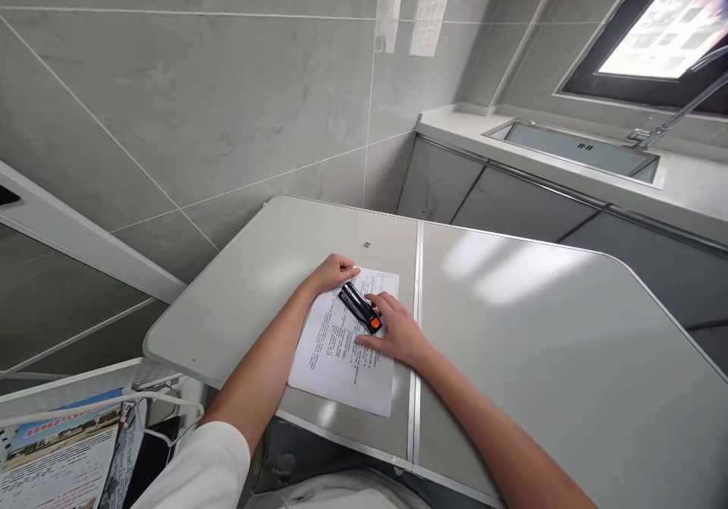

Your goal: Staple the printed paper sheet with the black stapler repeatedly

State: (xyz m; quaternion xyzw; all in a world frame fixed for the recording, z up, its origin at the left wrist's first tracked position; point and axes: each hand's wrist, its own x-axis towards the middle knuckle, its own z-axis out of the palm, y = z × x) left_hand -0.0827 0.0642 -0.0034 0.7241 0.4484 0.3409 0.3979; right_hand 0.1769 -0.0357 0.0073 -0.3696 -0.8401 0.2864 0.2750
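Observation:
Printed sheets of paper [341,365] lie on the folding table, with a black stapler [357,304] with an orange patch at one end resting across their upper part. My left hand [331,272] is closed at the upper left corner of the sheets, its fingers curled over the edge. Around the orange end of the stapler my right hand [398,331] spreads its thumb and fingers apart; whether they touch it I cannot tell. Beyond the top edge of the paper lie small staples [367,244].
The pale folding table [512,357] has a metal seam beside the paper. A white rack [102,376] with printed papers stands at lower left. Behind at right is a counter [455,124] with a sink [574,149] and tap [648,136]; a tiled wall [227,99] rises behind the table.

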